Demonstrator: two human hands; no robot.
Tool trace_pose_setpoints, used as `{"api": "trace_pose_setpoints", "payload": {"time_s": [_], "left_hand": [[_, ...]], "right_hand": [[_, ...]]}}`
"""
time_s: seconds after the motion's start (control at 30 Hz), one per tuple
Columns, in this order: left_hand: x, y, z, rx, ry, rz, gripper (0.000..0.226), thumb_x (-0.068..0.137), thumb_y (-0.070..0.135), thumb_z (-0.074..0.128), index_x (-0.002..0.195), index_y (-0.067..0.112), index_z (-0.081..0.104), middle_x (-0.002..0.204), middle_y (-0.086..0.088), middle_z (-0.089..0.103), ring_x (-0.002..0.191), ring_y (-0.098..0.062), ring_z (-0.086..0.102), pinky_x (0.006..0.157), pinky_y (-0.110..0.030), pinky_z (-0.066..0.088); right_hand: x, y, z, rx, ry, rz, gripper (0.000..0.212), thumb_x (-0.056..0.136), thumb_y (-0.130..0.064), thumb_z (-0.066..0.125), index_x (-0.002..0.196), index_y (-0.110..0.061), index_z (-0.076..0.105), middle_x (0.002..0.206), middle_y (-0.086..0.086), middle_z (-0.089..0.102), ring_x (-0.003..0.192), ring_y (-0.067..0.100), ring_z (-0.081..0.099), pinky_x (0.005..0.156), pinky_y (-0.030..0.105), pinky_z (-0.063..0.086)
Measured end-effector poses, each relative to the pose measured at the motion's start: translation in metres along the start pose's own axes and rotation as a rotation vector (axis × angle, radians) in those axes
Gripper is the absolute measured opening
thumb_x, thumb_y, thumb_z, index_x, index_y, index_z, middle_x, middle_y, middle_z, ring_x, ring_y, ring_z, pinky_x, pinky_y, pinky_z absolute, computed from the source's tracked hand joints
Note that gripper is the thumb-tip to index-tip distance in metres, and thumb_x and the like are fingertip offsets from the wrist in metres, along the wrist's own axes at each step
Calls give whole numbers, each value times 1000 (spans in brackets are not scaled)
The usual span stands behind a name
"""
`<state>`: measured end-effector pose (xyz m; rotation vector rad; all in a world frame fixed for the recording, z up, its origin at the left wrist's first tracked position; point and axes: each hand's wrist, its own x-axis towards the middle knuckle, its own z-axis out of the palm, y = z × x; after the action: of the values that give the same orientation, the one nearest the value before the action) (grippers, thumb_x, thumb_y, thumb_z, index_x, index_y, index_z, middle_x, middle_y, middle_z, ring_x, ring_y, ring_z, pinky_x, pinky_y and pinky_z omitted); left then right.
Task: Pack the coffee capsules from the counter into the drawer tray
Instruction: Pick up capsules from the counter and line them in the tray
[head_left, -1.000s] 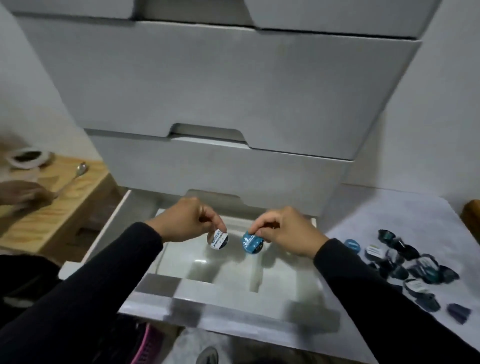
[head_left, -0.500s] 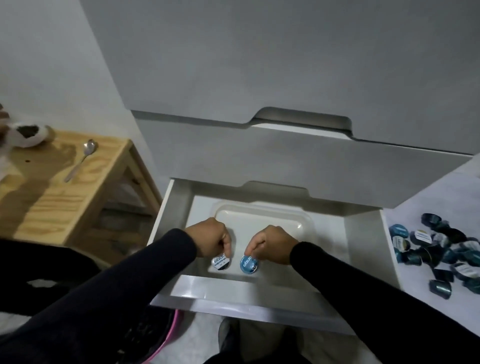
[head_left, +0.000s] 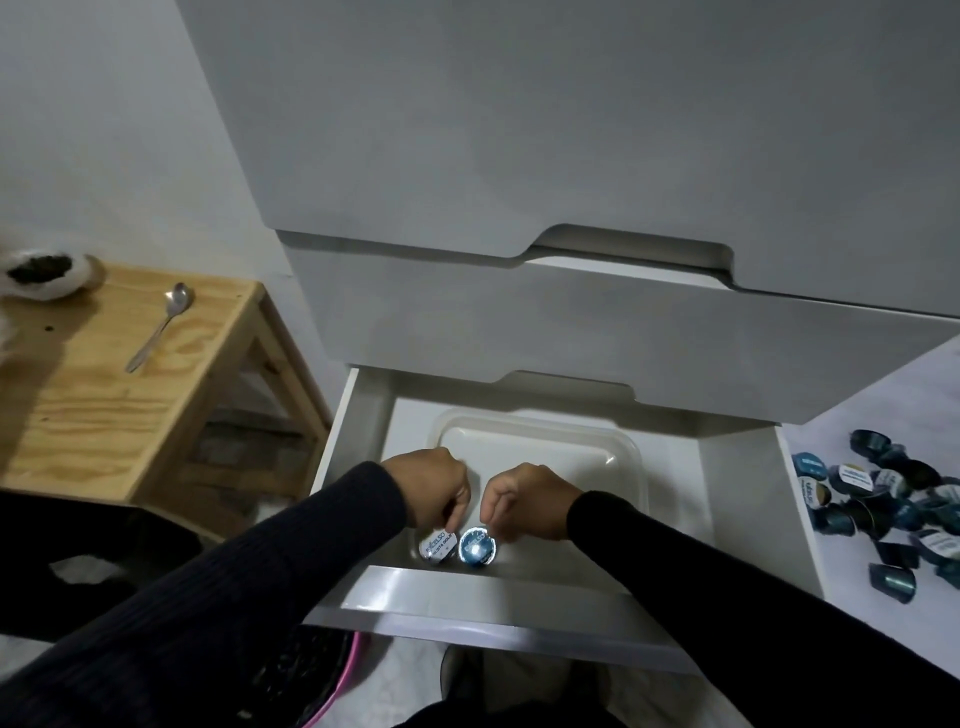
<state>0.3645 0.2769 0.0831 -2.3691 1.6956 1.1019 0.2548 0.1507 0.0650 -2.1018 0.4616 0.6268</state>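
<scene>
The bottom drawer (head_left: 737, 499) is pulled out, with a white plastic tray (head_left: 540, 447) inside it. My left hand (head_left: 434, 486) pinches a white-lidded capsule (head_left: 437, 546) at the tray's near edge. Right beside it, my right hand (head_left: 524, 499) pinches a blue-lidded capsule (head_left: 477, 545). The two capsules sit side by side, lids up, touching or nearly touching. A heap of several dark blue capsules (head_left: 883, 493) lies on the white counter (head_left: 893, 405) to the right of the drawer.
Closed white drawers (head_left: 571, 332) rise above the open one. On the left a wooden stool (head_left: 119, 374) carries a spoon (head_left: 158, 327) and a white bowl (head_left: 47, 275). The drawer's front panel (head_left: 467, 597) lies under my forearms.
Both hands have lowered the two capsules from above the tray down to its near edge. My view has tilted downward and shifted left.
</scene>
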Motion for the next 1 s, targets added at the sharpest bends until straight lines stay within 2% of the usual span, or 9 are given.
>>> {"api": "trace_pose_setpoints", "payload": {"time_s": [0.27,0.33,0.43,0.6,0.63,0.7,0.77,0.9,1.0], "left_hand": [[-3,3,1,12,34,-40,15,80,9,60,87,14,72,93,-3,72,87,-18,65,81,-27,52],[-6,5,2,15,81,-68,15,82,16,58,91,14,70,95,-5,71,88,-21,64,81,-30,52],[-10,7,5,36,166,-151,20,86,24,53,101,17,65,102,-7,68,93,-23,62,80,-31,50],[-20,23,12,28,433,-290,32,92,30,45,121,17,52,116,-6,61,105,-23,57,85,-34,49],[-21,28,13,16,486,-297,34,93,29,44,124,16,49,120,-5,59,109,-22,53,88,-33,47],[-23,39,15,-6,590,-315,38,94,29,42,129,16,44,127,-3,54,117,-19,47,92,-29,43],[-25,50,18,-46,688,-335,41,94,30,43,132,16,41,130,-2,51,121,-18,45,94,-27,41],[-26,73,26,-127,823,-313,45,94,32,44,135,15,41,133,-4,51,125,-20,43,99,-27,39],[-23,93,29,-141,888,-289,44,92,30,50,133,13,46,129,-6,56,121,-21,48,99,-30,41]], "right_hand": [[-1,-1,2,7,-25,18,18,72,-8,67,68,-24,59,63,-5,63,54,7,55,66,23,47],[-3,-1,2,-45,-20,-5,9,76,-18,67,83,-22,63,78,-3,67,69,8,57,77,26,46],[-8,-2,5,-200,50,-26,29,84,-31,59,110,-17,60,111,3,64,102,17,55,89,26,40],[-21,1,10,-355,304,-78,41,90,-33,50,127,-14,49,129,7,51,120,23,46,101,29,36],[-24,1,13,-407,437,-109,40,88,-33,49,123,-13,53,124,8,54,116,23,51,97,29,41],[-31,2,17,-486,706,-190,38,77,-36,47,100,-12,66,99,7,65,92,22,64,75,24,53],[-38,6,19,-521,858,-266,35,69,-36,50,86,-12,68,84,7,67,78,24,67,64,24,55],[-60,9,15,-526,1054,-290,27,70,-24,61,90,-7,68,88,10,69,86,27,66,74,30,55],[-78,18,11,-505,1099,-262,27,75,-22,60,96,-5,67,93,11,69,93,28,65,80,32,55]]}}
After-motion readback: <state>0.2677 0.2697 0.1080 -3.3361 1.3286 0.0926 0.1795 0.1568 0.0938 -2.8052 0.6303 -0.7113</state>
